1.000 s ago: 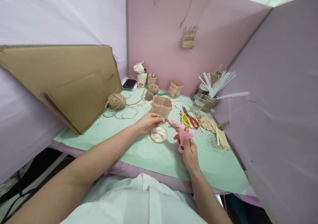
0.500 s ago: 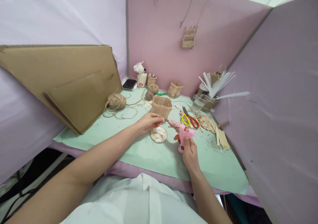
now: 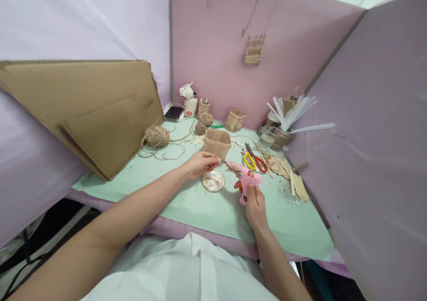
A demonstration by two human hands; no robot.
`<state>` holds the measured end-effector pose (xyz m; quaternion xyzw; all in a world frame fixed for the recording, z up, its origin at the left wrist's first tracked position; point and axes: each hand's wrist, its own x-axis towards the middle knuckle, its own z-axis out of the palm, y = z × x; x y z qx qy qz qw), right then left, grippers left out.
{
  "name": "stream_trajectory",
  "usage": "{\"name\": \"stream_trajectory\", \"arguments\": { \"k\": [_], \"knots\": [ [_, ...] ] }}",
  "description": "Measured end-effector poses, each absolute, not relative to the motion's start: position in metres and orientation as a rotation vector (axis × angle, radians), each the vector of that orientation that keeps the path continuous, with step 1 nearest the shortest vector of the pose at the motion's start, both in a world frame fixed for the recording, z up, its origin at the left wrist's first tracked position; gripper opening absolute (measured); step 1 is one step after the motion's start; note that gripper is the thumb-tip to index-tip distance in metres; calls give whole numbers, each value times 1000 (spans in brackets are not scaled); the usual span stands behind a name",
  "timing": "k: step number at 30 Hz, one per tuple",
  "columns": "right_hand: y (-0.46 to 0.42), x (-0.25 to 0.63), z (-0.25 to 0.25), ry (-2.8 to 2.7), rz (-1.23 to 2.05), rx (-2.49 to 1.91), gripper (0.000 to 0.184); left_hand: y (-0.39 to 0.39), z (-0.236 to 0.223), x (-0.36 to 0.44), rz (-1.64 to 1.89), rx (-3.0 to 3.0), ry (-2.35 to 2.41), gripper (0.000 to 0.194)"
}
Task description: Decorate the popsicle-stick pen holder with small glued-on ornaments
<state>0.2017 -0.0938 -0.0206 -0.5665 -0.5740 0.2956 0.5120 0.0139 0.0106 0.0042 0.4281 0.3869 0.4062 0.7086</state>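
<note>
My right hand (image 3: 256, 206) is wrapped round the handle of a pink hot glue gun (image 3: 247, 181), its nozzle pointing left. My left hand (image 3: 201, 164) is closed in a pinch right at the nozzle tip; whatever lies between the fingertips is too small to make out. Just below those fingers is a round shallow dish (image 3: 213, 181) with whitish, crumbly contents. Behind the left hand stands a woven tan basket (image 3: 216, 144) with a braided rim, partly covered by the fingers.
Scissors (image 3: 255, 159) lie right of the basket, near flat wooden sticks (image 3: 299, 187). White glue sticks (image 3: 287, 116) fan out beside a clear plastic cup (image 3: 267, 137). Left are a twine ball (image 3: 156, 136) and a large cardboard panel (image 3: 110, 118). A small basket (image 3: 236, 120) stands at the back.
</note>
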Motion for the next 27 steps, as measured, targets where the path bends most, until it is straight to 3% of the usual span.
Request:
{"name": "stream_trajectory", "arguments": {
  "k": [27],
  "knots": [
    [-93,202,-23,-1366,745,-1334,56,8,9,14,917,955,889,26]
  ]
}}
